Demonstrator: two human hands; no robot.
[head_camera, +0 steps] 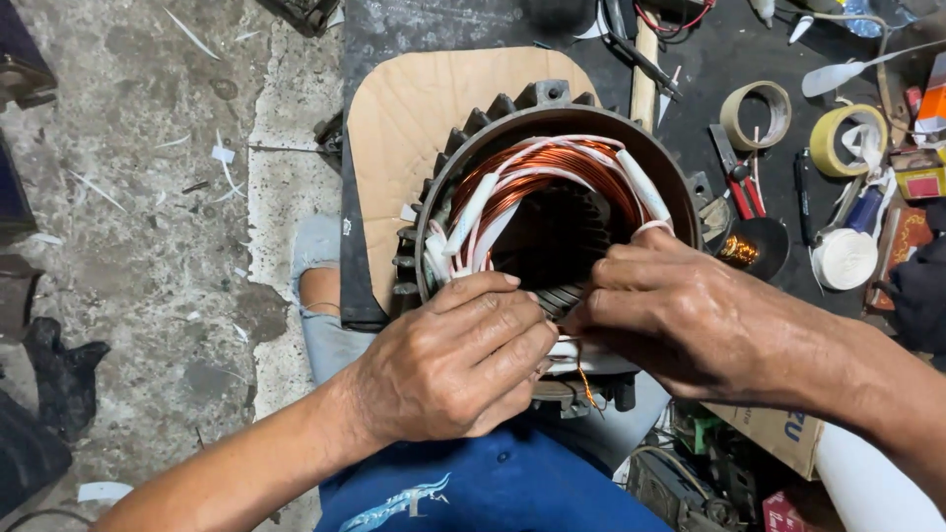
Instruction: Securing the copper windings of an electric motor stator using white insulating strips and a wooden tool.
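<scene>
A round motor housing [552, 128] sits on a wooden board [404, 118] on the dark surface [690, 69], copper coils [537, 172] inside. The left hand [453, 365] and right hand [680, 310] cover its near rim, fingers curled and pinching white sleeved wires [567, 350], mostly hidden beneath them.
</scene>
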